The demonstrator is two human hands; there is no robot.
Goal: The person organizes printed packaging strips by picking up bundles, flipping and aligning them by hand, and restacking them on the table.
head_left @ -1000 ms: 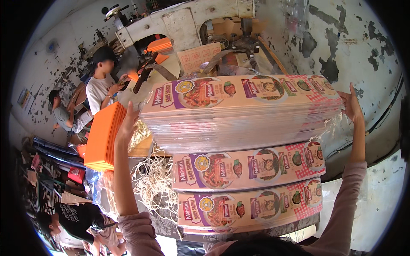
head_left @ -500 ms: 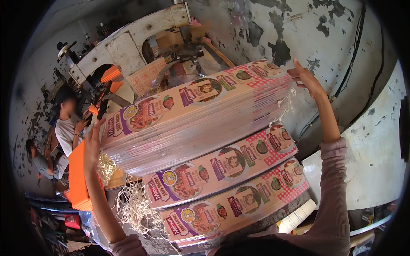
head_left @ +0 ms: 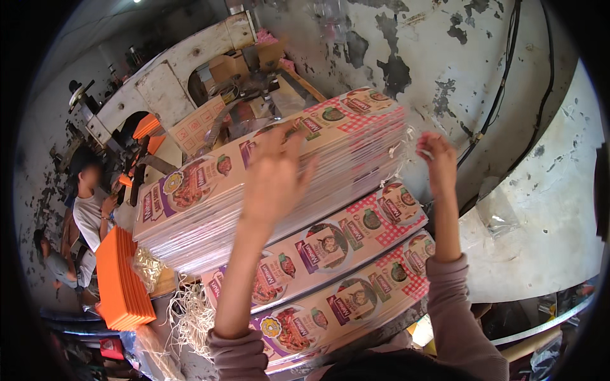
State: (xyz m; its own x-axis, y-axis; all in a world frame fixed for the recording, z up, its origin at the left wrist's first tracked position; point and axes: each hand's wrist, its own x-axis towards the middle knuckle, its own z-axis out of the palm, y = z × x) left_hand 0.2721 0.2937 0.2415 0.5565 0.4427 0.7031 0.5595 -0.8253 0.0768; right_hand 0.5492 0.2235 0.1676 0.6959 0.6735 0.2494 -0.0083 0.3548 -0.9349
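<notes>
A tall stack of long printed cardboard sheets [head_left: 210, 190] lies slantwise before me. My left hand [head_left: 276, 181], a little blurred, is open with its fingers apart over the middle of the stack's front edge; whether it touches is unclear. Off the stack's right end is my right hand [head_left: 438, 162], fingers curled together beside a tuft of white strings [head_left: 400, 151]. What its fingertips hold, if anything, is too small to make out. Two lower stacks of the same printed sheets, a middle one [head_left: 273, 279] and a nearest one [head_left: 318, 320], lie closer to me.
Tangled white string [head_left: 190, 314] hangs by the left ends. Left of it stand a stack of orange sheets [head_left: 121, 279] and a bag of yellowish bits [head_left: 149, 267]. A large white machine frame [head_left: 162, 82] rises behind. Another person [head_left: 92, 203] works at far left.
My left hand has left the tall stack's left end and moved right, over its middle. The right hand has come lower and curled its fingers. The whole view has shifted slightly.
</notes>
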